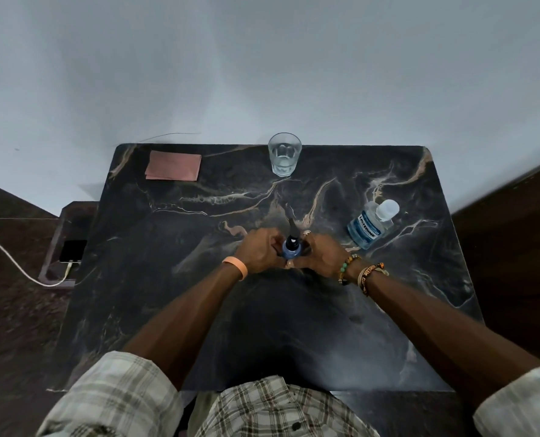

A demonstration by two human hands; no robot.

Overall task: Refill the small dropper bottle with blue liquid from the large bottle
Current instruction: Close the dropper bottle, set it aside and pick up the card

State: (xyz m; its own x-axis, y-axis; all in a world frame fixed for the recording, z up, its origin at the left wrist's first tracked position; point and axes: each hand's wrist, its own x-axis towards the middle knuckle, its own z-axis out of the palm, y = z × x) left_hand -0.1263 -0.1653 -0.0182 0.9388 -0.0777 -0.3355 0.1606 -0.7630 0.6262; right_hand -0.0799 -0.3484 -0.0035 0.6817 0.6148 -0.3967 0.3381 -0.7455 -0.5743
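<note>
Two grips meet at middle of desk [199, 310]: left grip [259, 251] and right grip [323, 257] both curled round small bottle [291, 251], upright, black dropper cap [291, 230] on. Capped large bottle [368, 231] stands to right, apart, nearer right grip; likely that hand's reach.

Head-worn view, facing down, above table [155, 279]

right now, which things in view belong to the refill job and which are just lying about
Job: small dropper bottle, held in left hand and right hand; large bottle.
Lying about: glass, pink cloth, phone.
</note>
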